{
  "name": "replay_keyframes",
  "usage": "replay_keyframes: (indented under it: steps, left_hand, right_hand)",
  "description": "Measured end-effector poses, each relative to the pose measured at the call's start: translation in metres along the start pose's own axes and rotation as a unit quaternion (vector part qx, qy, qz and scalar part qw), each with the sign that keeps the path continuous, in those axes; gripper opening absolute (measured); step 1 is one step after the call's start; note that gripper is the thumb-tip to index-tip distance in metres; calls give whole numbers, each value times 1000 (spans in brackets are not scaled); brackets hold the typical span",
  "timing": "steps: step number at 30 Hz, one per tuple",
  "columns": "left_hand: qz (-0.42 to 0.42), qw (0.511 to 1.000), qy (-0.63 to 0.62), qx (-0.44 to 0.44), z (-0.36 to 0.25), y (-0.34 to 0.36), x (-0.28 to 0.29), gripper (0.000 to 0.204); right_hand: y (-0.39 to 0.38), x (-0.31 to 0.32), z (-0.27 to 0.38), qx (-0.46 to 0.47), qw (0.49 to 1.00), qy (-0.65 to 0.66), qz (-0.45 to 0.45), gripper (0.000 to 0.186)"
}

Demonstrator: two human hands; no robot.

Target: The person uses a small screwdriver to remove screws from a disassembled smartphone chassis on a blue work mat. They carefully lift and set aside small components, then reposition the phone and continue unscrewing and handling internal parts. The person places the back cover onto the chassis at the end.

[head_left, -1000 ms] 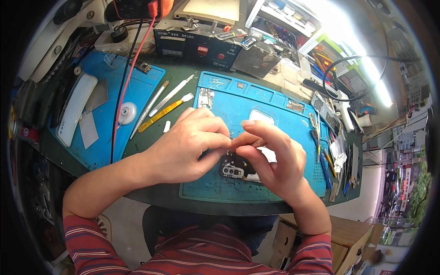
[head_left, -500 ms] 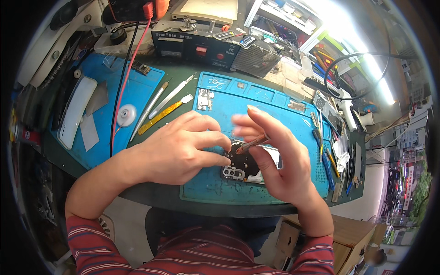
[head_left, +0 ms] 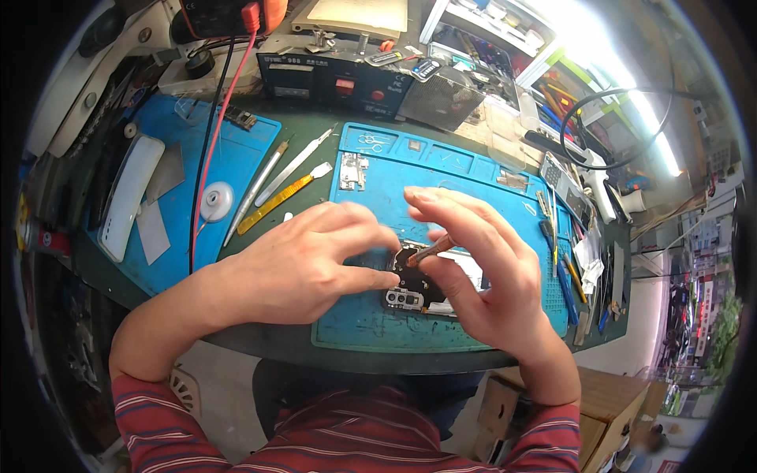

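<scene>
An opened smartphone (head_left: 412, 277) lies on the blue work mat (head_left: 371, 333), its black inner cover showing and a camera module (head_left: 403, 298) at its near left corner. Between the thumb and fingers of my right hand (head_left: 498, 272) is a slim copper-coloured screwdriver (head_left: 430, 250). Its tip points down at the phone's black area; I cannot make out a screw there. My left hand (head_left: 288, 268) is at the phone's left end, thumb and forefinger spread apart, the thumb tip at the black cover. The right hand hides part of the phone's right side.
Left of the mat lie a yellow-handled brush (head_left: 285, 202), a scalpel-like knife and a pen-shaped tool. A second blue mat (head_left: 177, 236) bears a white spool (head_left: 215, 202). A black power unit (head_left: 331, 87) stands behind. Several screwdrivers and tweezers line the right side.
The right hand's fingers have curled in slightly around the screwdriver, whose tip stays over the phone. My left hand has barely shifted, its upper fingers blurred. The whole view has moved a little.
</scene>
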State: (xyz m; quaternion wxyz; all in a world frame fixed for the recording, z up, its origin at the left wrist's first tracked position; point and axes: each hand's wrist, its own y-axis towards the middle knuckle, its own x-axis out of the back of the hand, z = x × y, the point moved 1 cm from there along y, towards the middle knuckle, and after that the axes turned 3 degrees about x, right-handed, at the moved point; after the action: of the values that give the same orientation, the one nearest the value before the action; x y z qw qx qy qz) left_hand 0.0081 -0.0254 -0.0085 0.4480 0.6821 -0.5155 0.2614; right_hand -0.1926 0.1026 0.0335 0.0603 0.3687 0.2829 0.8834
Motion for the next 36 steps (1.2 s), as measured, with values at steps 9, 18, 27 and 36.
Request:
replay_keyframes:
  steps: [9,18,27,36]
  left_hand:
    - [41,998,-11,36,-1,-2,6,49]
    - [15,1000,-11,8,1,0,4,50]
    - [-12,1000,-8,-15,3,4,2,45]
    - [-87,987,-45,124,-7,23,25,16]
  right_hand:
    - [-1,-3,3,-48,998,35,-2,53]
    - [-5,0,3,-34,999,8,15,55]
    - [-12,46,-44,-180,952,9,-247,40]
    - [-20,43,-65,-144,970,-44,-191,45]
